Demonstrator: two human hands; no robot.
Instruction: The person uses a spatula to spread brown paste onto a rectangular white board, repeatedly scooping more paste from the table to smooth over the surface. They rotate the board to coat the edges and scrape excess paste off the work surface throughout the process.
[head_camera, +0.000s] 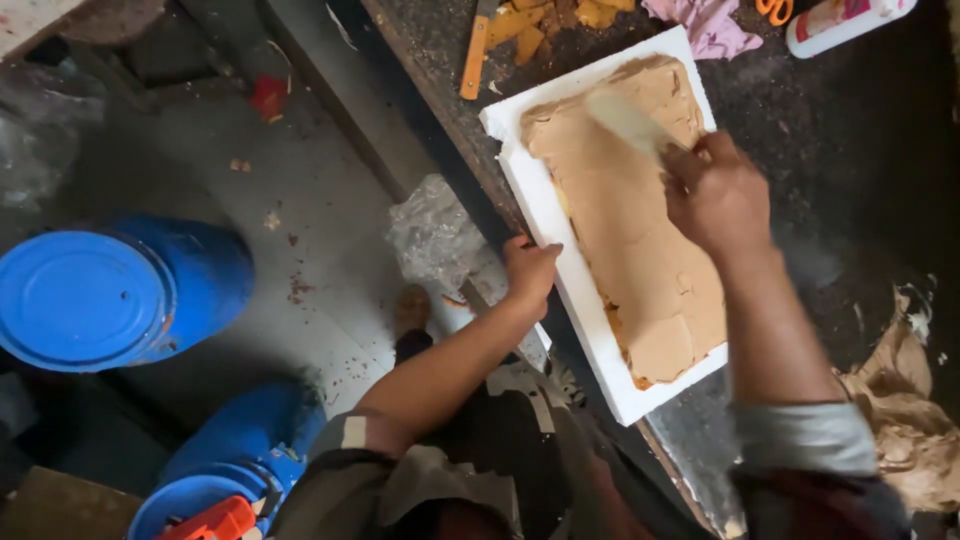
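While the foam board lies on the dark bench, its near edge is gripped by the left hand, fingers clamped. A blurred spatula is held in the right hand, fingers closed, over the tan paste.

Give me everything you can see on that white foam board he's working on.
The white foam board is a thick rectangular slab, apparently polystyrene, lying flat and slanted on the dark worktop, one long edge near the worktop's edge. Most of its top is coated with tan paste, leaving a bare white border. The left hand grips its near long edge. The right hand holds a pale flat spreader, motion-blurred, over the paste near the far end.
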